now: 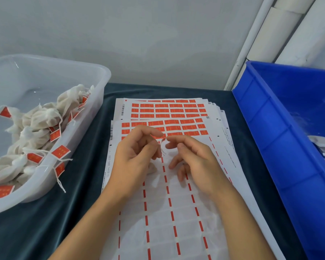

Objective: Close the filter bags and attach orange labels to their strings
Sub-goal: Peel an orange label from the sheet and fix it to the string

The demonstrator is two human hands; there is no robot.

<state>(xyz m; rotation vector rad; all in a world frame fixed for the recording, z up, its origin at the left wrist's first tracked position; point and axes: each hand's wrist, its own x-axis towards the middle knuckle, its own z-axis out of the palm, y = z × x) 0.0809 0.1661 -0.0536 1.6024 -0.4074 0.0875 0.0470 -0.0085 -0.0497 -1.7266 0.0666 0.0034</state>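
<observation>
Labelled bags (36,128) in clear tub (94,76), blue bin (270,117)

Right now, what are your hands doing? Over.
Both hands pinching a thin string above the label sheet. Bag under left hand. Nothing blocking.

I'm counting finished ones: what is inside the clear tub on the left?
The clear tub holds a heap of closed cloth bags with orange labels on their strings. Bags beneath the heap are covered, so they can't be counted.
</observation>
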